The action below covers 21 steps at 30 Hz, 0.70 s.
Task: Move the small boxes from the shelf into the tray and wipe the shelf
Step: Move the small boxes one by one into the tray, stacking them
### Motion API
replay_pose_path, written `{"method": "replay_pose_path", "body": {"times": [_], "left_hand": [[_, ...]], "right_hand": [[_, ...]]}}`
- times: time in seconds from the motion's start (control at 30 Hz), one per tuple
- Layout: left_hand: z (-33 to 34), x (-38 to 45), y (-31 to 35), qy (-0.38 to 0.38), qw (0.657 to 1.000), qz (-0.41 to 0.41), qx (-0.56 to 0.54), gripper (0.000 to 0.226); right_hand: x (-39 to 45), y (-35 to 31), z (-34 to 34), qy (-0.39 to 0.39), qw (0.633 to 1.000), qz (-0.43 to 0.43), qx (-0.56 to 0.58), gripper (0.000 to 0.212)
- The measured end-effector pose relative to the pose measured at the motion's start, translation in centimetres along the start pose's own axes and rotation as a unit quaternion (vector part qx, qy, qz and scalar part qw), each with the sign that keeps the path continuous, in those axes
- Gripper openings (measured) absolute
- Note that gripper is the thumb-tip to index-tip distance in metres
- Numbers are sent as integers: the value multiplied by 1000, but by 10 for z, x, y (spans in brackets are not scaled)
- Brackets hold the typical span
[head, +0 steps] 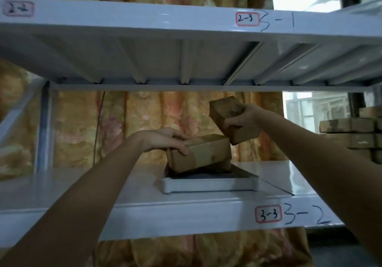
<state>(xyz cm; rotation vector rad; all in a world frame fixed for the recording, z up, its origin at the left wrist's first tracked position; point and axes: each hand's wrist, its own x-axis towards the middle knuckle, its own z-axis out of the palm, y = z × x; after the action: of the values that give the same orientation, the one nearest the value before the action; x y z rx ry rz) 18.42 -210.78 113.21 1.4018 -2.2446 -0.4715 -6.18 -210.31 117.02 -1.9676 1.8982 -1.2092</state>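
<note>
while my left hand (165,139) sets one small box (199,153) down into the tray (208,185), my right hand (246,115) holds another box (229,117) up in the air, just above and to the right of the first one. my left fingers (182,149) are curled over the top edge of the low box and grip it. my right fingers are clamped on the near end of the high box, which is tilted. the tray sits on the white shelf (144,200), the one marked 3-3 on its front edge. the low box leans at a slant and looks like it rests partly on something dark under it in the tray, but i cannot tell what that is. i think the moving part is well started and not finished. one box is going in and one more is on its way. off to the right i can see a stack of boxes (351,134) that look the same. i cannot tell if they are on my shelf. i see no cloth anywhere, so i think the wiping has not begun yet.
</note>
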Motion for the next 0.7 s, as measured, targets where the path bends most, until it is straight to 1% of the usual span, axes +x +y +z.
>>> {"method": "replay_pose_path", "body": {"times": [0.03, 0.07, 0.1, 0.17, 0.3, 0.33, 0.4, 0.43, 0.53, 0.63, 0.7], "left_hand": [[2, 1, 0, 2, 1000, 6, -5, 70], [4, 3, -2, 0, 1000, 15, -4, 71], [5, 4, -2, -6, 1000, 21, -3, 72], [8, 4, -3, -27, 999, 21, 1, 73], [16, 7, -8, -44, 998, 13, 37, 89], [17, 7, -9, -42, 998, 13, 37, 84], [17, 9, -12, -38, 999, 14, 26, 59], [16, 9, -13, -39, 999, 15, 22, 50], [16, 7, -13, -28, 999, 18, 15, 46], [18, 7, -11, -9, 999, 32, -19, 40], [20, 8, -11, -9, 999, 40, -32, 40]], "right_hand": [[3, 1, 1, 5, 1000, -2, -6, 113], [3, 2, 2, 8, 1000, -5, -12, 116], [2, 3, 3, 10, 1000, -4, -12, 111], [-1, 5, 9, 16, 1000, 2, -12, 93], [-3, 12, 19, 14, 1000, -3, -25, 85], [-2, 12, 20, 13, 1000, -9, -27, 84], [-1, 13, 20, 14, 999, -15, -36, 83], [-3, 13, 19, 17, 999, -20, -42, 81], [-5, 12, 20, 32, 997, -33, -64, 78], [-8, 9, 22, 40, 994, -37, -94, 81], [-10, 8, 24, 40, 993, -40, -106, 82]]}}
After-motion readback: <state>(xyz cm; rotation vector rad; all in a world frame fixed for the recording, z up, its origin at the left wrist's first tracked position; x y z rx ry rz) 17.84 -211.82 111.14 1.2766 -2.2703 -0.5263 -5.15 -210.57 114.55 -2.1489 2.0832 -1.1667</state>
